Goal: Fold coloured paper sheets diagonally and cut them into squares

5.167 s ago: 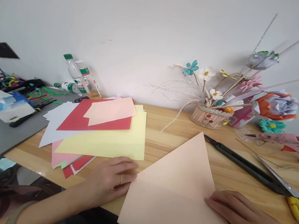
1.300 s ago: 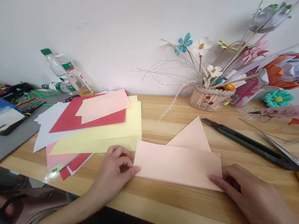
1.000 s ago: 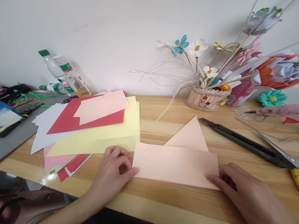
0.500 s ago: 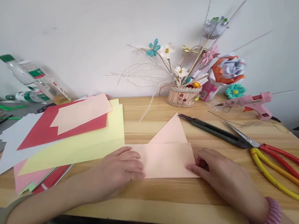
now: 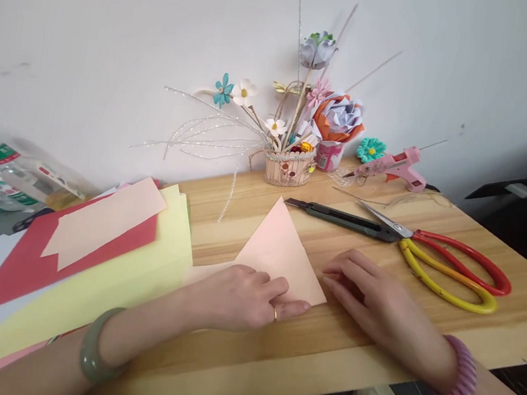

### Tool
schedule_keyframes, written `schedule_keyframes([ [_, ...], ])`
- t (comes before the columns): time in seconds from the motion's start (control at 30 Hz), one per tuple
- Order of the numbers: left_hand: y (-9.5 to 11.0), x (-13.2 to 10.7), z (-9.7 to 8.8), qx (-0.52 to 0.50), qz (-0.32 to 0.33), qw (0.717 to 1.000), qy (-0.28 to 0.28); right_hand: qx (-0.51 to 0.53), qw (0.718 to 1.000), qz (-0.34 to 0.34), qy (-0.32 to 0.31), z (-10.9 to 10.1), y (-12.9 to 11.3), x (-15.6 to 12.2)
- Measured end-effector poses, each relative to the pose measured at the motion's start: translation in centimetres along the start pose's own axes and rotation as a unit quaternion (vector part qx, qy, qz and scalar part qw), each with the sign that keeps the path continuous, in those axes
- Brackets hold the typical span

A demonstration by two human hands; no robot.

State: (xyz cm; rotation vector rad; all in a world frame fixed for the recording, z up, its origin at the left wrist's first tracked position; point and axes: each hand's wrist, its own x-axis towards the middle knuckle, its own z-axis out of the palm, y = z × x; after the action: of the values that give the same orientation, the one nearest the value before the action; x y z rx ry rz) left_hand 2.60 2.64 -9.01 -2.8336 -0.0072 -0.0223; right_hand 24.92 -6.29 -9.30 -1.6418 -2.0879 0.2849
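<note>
A peach paper sheet (image 5: 282, 241) lies on the wooden table, its right part a triangle pointing away from me and its left part a strip running under my left hand. My left hand (image 5: 251, 298) lies across the lower part of the sheet, pressing it down. Its fingers stretch rightward along the bottom edge, and one bears a ring. Just off the triangle's right edge is my right hand (image 5: 367, 293), thumb and fingertips brought together in a pinch. Whether anything sits between those fingertips I cannot make out.
Behind the sheet lie a box cutter (image 5: 342, 220) and red-and-yellow-handled scissors (image 5: 452, 265). A pink glue gun (image 5: 396, 169) and a flower basket (image 5: 289, 168) stand near the wall. Stacked yellow paper (image 5: 139, 272), red paper (image 5: 19, 264) and a peach piece (image 5: 101, 222) lie at left.
The sheet's right part has gone from a folded-up strip in front to one triangle. My left hand has slid right across it; my right hand has left the lower right corner. The view has turned.
</note>
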Motion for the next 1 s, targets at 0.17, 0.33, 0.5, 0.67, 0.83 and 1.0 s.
schedule_keyframes([
  [0.17,-0.2,0.1,0.5,-0.007,0.016,0.999,0.041,-0.079,0.985,-0.155,0.01,0.5,-0.3,-2.9],
  [0.33,-0.5,0.1,0.3,-0.018,0.029,0.997,0.075,-0.177,0.963,-0.202,-0.011,1.2,-0.4,-3.7],
  [0.5,-0.7,-2.1,-0.4,-0.076,0.02,0.989,0.128,-0.184,0.961,-0.207,0.001,1.3,-0.2,-3.6],
  [0.67,-0.3,-5.2,-0.1,-0.119,0.004,0.99,0.077,-0.19,0.957,-0.216,0.01,1.0,-0.4,-3.4],
  [0.83,0.1,-5.9,0.6,-0.143,-0.007,0.989,0.037,-0.208,0.949,-0.236,-0.001,1.1,-1.0,-3.0],
  [1.0,0.1,-5.8,0.7,-0.153,-0.014,0.988,0.03,-0.187,0.946,-0.261,-0.048,1.6,-1.4,-2.6],
])
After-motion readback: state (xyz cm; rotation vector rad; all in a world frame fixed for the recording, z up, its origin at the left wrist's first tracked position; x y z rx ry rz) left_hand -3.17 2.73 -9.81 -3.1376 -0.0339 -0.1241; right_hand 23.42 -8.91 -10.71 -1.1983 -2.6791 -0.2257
